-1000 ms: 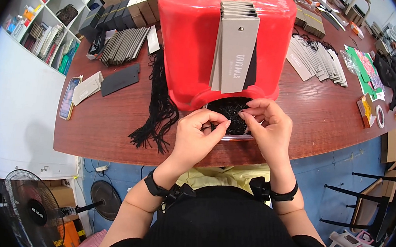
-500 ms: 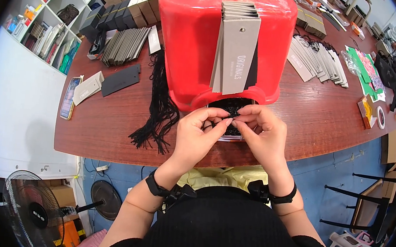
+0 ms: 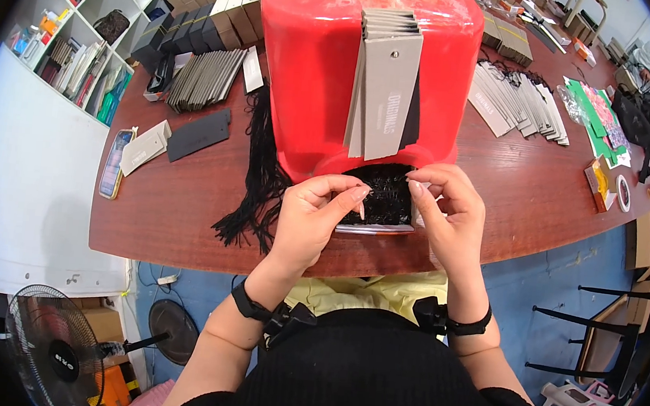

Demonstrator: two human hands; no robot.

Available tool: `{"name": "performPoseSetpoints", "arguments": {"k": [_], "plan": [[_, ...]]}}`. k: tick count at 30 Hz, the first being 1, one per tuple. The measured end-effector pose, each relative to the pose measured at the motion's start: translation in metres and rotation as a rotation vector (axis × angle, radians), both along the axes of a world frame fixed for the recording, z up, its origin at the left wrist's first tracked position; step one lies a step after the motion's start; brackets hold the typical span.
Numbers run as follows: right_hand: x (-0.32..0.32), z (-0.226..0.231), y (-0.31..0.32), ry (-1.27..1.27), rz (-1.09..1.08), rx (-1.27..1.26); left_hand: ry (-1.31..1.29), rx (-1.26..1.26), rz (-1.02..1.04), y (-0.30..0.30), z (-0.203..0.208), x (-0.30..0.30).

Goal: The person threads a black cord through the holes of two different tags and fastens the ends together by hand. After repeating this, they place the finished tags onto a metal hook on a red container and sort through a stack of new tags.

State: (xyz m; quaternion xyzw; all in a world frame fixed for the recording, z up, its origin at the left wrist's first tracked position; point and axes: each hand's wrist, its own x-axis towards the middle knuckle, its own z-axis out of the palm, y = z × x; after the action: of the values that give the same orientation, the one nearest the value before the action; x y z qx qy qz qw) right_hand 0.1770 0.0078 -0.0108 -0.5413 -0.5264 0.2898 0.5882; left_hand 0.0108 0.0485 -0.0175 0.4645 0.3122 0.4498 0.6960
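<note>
My left hand (image 3: 306,215) is closed in a pinch above the left side of a small open box (image 3: 373,229). What sits between its fingertips is too small to make out. On the box's right side my right hand (image 3: 455,214) pinches too, and its fingertips hide whatever they grip. Small shiny black pieces (image 3: 383,197), perhaps strings, fill the box. Behind it stands an upturned red plastic tub (image 3: 307,68) with a cut-out at its base. A stack of grey tags (image 3: 386,91), each with a hole near the top, leans against the tub's front.
Black cords (image 3: 260,189) hang in a bundle left of the tub. Farther left lie a phone (image 3: 114,163), loose tags (image 3: 198,134) and a row of grey tags (image 3: 205,80). More tags with cords (image 3: 518,104) fan out at right. Tape (image 3: 623,193) lies near the right edge.
My hands have moved apart from where their fingertips met over the box. The left shifted slightly left, the right moved right, and more of the box's contents shows.
</note>
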Motion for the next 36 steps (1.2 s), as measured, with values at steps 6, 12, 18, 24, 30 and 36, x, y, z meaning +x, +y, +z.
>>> {"name": "performPoseSetpoints", "arguments": {"k": [6,12,18,24,30,36], "plan": [[-0.005,0.015,-0.002,-0.027,0.067,0.065,-0.119,0.109,0.005,0.001,0.021,-0.005],[-0.015,0.023,-0.009,0.336,0.256,0.025,-0.047,0.131,-0.040,-0.004,0.025,-0.002],[-0.013,0.029,-0.009,0.083,0.071,0.160,0.170,0.250,0.000,-0.007,0.023,0.003],[-0.024,0.043,-0.003,-0.506,0.079,0.287,0.469,0.631,0.097,-0.009,0.022,0.005],[-0.023,0.047,-0.001,-0.682,0.062,0.203,0.508,0.716,0.104,-0.009,0.018,0.006],[-0.036,0.036,-0.002,-0.587,-0.018,0.195,0.591,0.906,0.258,-0.007,0.011,0.015]]}}
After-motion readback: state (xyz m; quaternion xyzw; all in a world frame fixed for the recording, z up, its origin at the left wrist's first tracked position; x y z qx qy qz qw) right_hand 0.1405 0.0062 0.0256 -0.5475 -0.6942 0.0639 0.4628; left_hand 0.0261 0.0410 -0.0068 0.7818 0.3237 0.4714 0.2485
